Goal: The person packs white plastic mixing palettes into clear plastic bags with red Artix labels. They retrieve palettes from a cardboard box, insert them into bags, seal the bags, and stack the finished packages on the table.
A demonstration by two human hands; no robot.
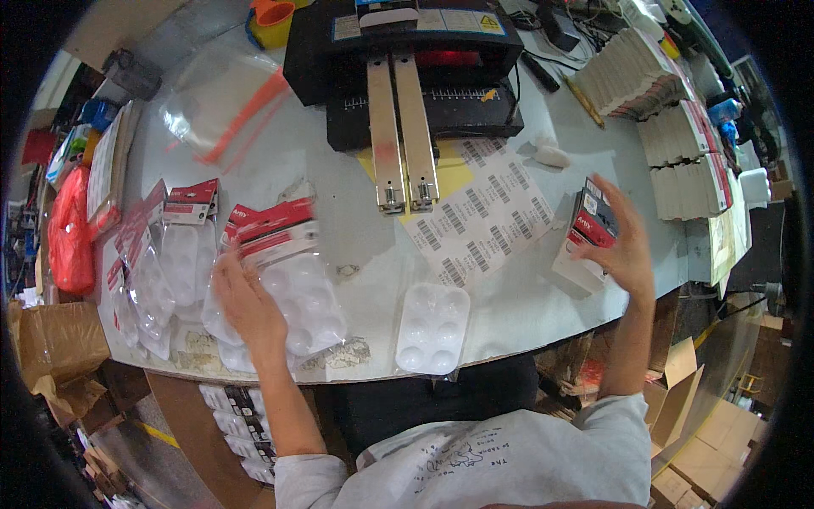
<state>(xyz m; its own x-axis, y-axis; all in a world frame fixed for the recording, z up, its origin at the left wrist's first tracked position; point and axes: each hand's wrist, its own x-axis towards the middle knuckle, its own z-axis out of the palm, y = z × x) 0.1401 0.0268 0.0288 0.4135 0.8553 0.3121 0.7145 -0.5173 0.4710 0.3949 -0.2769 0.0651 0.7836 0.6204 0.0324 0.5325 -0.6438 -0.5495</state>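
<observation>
At the left, my left hand (248,307) rests over the edge of a clear-bagged white paint palette (297,301) with a red and white header card (273,231). Motion smears its fingers, so whether they grip the bag cannot be told. My right hand (623,250) is at a stack of black and red header cards (587,225), its thumb and fingers spread apart around the stack's near side. Between the hands, by the table's front edge, lies a single white palette (433,329) in a clear bag, its wells showing and no header card visible on it.
A black machine (424,85) with two metal rails stands at the back centre. Before it lies a sheet of barcode stickers (483,216). Stacked cards (678,136) line the right edge. More bagged palettes (157,271) and clear bags (216,106) lie at the left.
</observation>
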